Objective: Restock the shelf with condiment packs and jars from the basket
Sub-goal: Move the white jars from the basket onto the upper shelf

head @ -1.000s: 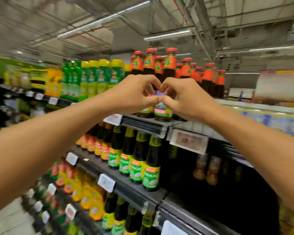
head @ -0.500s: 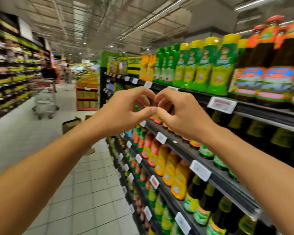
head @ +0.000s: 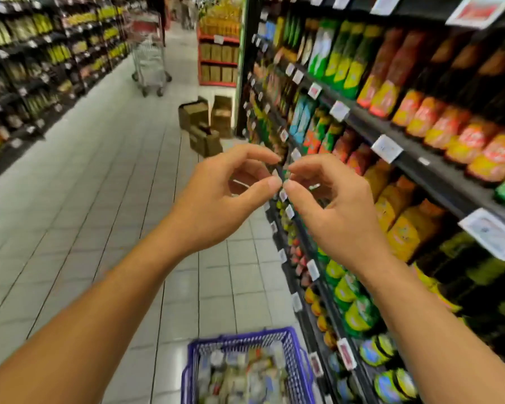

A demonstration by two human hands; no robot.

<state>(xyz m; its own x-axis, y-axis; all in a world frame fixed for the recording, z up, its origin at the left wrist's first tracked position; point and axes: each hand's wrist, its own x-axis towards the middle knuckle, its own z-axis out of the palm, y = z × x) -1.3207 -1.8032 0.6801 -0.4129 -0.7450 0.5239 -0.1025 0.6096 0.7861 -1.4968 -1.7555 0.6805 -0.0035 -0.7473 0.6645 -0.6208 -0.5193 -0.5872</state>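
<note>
Both hands have come away from the top row of bottles, and the view has swung down the aisle until the basket shows at the bottom edge. The left hand (head: 216, 193) and the right hand (head: 330, 205) hover side by side, fingers loosely curled, thumbs and forefingers apart, their tips almost meeting; neither grasps anything. The blue-violet mesh shopping basket (head: 239, 337) sits on the pale tiled floor (head: 99, 199) below them, just beside the foot of the black metal shelf (head: 420, 167). It is heaped with small jars and packs (head: 245, 371), too blurred to tell apart. The next reach probably goes down into that basket. Its load looks loose and crowded, so a hasty grab could catch a jar poorly and let it slip onto the tiles. A full hand coming back up could also knock a bottle off the shelf's front row.
</note>
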